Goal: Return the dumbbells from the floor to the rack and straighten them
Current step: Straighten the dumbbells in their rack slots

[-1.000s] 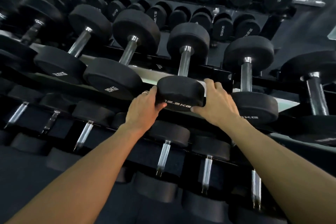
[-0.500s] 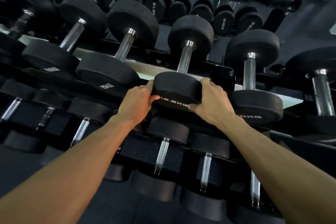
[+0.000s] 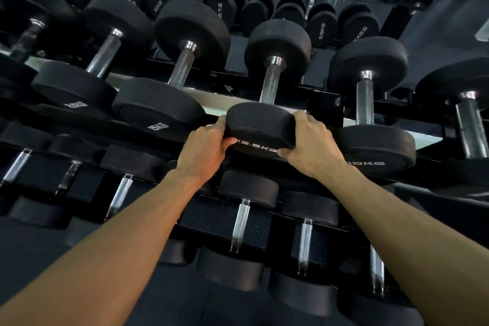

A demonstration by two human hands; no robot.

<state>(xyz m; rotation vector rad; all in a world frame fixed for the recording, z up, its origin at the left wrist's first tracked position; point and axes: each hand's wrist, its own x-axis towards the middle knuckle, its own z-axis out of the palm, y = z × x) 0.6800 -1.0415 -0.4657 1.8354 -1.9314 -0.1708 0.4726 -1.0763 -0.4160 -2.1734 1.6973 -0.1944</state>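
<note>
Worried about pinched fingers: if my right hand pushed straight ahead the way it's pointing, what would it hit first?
Probably the rack's black front rail behind the black rubber 12.5 kg dumbbell head that your right hand holds; depth is unclear.

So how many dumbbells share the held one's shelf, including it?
6, left to right: a shadowed one, 25KG one, 15KG one, 12.5KG dumbbell gripped by left hand and right hand, 10KG one, one at the right edge. Others may lie offscreen.
</note>
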